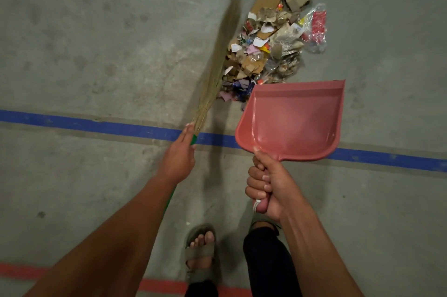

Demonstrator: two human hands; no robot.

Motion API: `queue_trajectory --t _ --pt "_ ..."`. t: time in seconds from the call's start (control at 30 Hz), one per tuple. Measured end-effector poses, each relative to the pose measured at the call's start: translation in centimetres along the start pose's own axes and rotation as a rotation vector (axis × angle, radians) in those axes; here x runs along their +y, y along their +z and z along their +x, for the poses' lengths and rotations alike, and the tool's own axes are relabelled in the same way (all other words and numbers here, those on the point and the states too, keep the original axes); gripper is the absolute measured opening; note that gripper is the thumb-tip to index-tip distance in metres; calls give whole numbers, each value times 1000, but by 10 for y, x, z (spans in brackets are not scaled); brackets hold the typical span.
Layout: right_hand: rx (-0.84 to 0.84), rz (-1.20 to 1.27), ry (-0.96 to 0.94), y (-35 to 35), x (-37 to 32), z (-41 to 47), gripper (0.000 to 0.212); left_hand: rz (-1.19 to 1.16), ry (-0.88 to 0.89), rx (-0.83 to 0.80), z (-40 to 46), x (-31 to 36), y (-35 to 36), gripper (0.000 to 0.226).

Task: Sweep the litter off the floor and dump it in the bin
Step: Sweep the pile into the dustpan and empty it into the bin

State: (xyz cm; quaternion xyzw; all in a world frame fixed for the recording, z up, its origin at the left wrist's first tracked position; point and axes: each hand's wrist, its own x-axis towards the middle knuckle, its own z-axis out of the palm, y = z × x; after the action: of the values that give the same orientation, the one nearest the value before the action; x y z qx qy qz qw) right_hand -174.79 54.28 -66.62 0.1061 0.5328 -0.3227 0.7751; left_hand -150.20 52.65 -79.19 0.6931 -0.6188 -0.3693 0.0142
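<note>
The left hand (177, 155) grips a grass broom (219, 59) at the top of its green handle, fingers wrapped round it with the forefinger laid along the bound neck of the bristles. The bristles slant up and away from the hand, blurred, their right edge against the left side of the litter pile (268, 45).

The right hand (267, 190) is curled tight round the handle of a pink dustpan (292, 120), thumb lying on top near the pan's back wall. The pan holds nothing, and its front lip points at the near end of the pile and covers the nearest scraps (whether it rests on the floor cannot be told).

The pile lies on the grey concrete floor (96, 54): torn cardboard, paper scraps, crumpled wrappers, and a clear plastic bag with red inside (316, 25) at its right edge.

A blue line (72, 121) crosses the floor under both tools; a red line (159, 285) runs nearer the person. A sandalled foot (200, 250) stands between the arms.
</note>
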Motion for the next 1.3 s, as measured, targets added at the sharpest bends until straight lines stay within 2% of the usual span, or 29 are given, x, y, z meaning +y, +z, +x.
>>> queue_trajectory --t 0.1,0.2,0.33,0.43,0.57,0.8,0.97,1.3 --pt "1 6 10 -2 2 0 40 -43 18 83 -9 3 -3 64" --pt "1 19 16 -2 4 1 40 -72 -69 144 -13 0 -4 63" --pt "-5 9 32 -3 2 4 40 -24 -147 63 -9 -9 4 62" --pt "-6 15 42 -5 -1 5 40 26 -63 0 -11 -4 6 62" --pt "-24 49 71 -8 -1 7 40 1 12 76 -14 17 -3 62" --pt "-92 118 179 -9 2 6 40 -6 -21 154 -4 48 -30 59" --pt "-225 169 238 -16 -4 -3 42 40 -29 177 12 74 -48 61" --pt "-261 308 397 -40 18 23 44 76 54 100 66 120 -49 70"
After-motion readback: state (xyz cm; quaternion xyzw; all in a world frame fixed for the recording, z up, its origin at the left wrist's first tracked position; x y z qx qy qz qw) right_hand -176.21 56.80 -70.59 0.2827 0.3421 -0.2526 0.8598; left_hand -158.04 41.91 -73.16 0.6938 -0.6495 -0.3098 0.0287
